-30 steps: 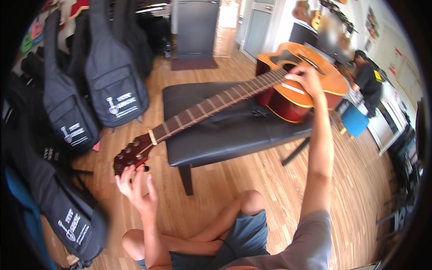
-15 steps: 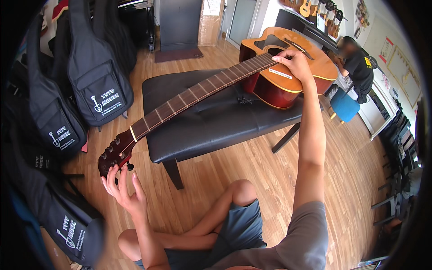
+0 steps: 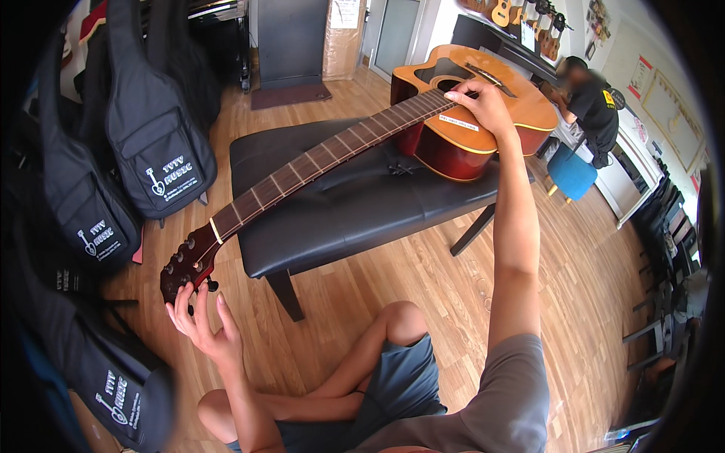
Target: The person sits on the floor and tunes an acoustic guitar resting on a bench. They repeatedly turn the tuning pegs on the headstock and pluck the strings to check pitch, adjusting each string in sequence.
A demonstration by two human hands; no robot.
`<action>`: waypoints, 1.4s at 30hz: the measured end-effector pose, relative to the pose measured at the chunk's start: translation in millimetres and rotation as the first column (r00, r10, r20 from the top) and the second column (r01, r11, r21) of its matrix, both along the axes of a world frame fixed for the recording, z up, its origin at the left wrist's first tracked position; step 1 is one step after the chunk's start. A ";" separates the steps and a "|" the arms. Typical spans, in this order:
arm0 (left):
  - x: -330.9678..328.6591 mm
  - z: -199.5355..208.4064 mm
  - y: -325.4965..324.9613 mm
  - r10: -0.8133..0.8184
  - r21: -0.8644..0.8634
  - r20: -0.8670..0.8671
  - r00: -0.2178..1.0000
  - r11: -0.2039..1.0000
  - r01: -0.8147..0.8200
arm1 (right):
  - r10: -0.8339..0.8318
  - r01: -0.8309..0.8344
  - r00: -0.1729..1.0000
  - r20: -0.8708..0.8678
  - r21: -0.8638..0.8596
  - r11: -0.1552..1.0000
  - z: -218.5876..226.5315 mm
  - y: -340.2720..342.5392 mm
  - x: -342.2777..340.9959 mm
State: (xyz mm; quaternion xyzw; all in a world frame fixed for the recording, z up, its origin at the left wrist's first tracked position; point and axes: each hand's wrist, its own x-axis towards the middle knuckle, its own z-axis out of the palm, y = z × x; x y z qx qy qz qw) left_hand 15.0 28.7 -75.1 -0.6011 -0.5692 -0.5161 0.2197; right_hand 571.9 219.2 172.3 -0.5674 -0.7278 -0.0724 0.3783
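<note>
An acoustic guitar with an orange-brown top and dark red sides lies face up on a black padded bench. Its neck slants down toward me, and the dark headstock sticks out past the bench's left end. My left hand is at the headstock's near edge, fingertips by the black tuning pegs, thumb standing apart. Over the sound hole, my right hand rests at the end of the fretboard, fingers curled and thumb on the strings' path. Whatever it pinches is too thin to make out.
Several black guitar bags stand along the left. Small dark pieces lie on the bench beside the guitar body. Farther right, another person sits on a blue stool at a white desk. Small guitars hang on the back wall.
The whole view has shifted slightly, so the guitar and bench sit a little farther left. Both hands keep almost the same places on the guitar.
</note>
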 end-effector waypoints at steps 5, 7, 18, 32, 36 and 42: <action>-0.1 0.4 -1.1 0.001 -0.005 0.001 1.000 1.000 -0.001 | 0.000 0.001 1.000 -0.014 0.013 1.000 -1.1 0.9 3.1; 2.0 2.1 -1.8 0.000 -0.015 0.010 1.000 1.000 0.001 | 0.040 -0.041 0.999 0.013 0.085 0.996 -4.7 4.8 6.6; 1.6 7.7 -3.9 -0.011 -0.005 0.022 1.000 1.000 0.011 | 0.064 -0.064 0.998 -0.003 0.061 0.996 -6.1 9.1 4.7; 2.0 2.2 -4.0 -0.012 0.007 0.014 1.000 1.000 0.012 | 0.083 -0.082 0.996 0.045 -0.020 0.996 0.9 5.2 -0.6; 1.6 -0.9 -2.1 0.011 0.011 -0.003 1.000 1.000 -0.011 | 0.103 -0.099 0.991 0.090 -0.046 0.994 5.2 5.1 -2.5; -0.3 -3.7 -1.4 0.020 0.010 -0.016 1.000 1.000 -0.020 | 0.077 -0.068 0.991 0.110 -0.082 0.994 8.1 16.6 -2.2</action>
